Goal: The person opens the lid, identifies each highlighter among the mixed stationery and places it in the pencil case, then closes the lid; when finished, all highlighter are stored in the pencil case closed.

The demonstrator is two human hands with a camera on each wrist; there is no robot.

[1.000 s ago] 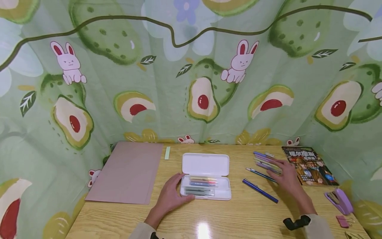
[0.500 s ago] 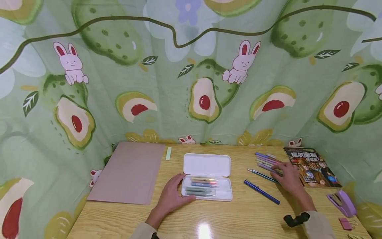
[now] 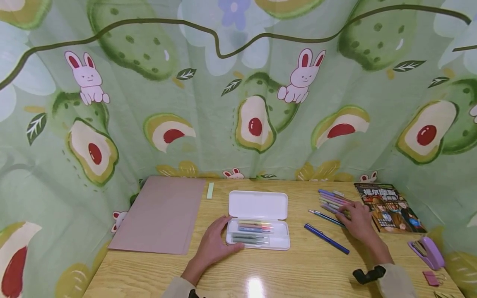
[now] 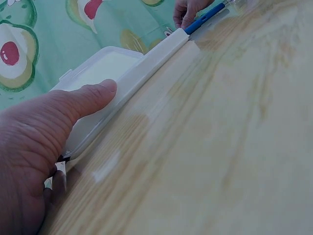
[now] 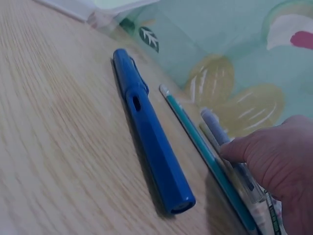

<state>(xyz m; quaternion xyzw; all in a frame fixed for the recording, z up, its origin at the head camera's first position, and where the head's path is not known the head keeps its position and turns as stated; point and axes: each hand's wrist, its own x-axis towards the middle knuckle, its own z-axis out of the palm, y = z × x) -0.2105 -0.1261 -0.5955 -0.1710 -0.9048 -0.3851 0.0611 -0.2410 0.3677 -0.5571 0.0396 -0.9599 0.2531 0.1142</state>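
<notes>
A white pencil case (image 3: 258,205) lies with its lid raised, holding several pens (image 3: 253,227) in clear sleeves. My left hand (image 3: 215,243) grips its left end, thumb along the front wall; in the left wrist view the other fingers are mostly hidden. At the right, my right hand (image 3: 358,221) pinches a greyish-purple pen (image 5: 215,125) at the near side of a row of pastel pens (image 3: 331,199). The fingertips are partly hidden there. Beside that hand lie a teal pencil (image 5: 195,139) and a blue fountain pen (image 5: 156,142), both untouched.
Brown paper sheets (image 3: 160,215) cover the table's left, with a pale green strip (image 3: 210,191) beside them. On the right are a comic book (image 3: 391,209), a purple stapler (image 3: 427,252) and a pink binder clip (image 3: 431,278). A patterned curtain (image 3: 208,95) hangs behind.
My right hand has drawn its fingers in from over the row of pens to its near side and pinches a pen there. The left hand stays on the pencil case.
</notes>
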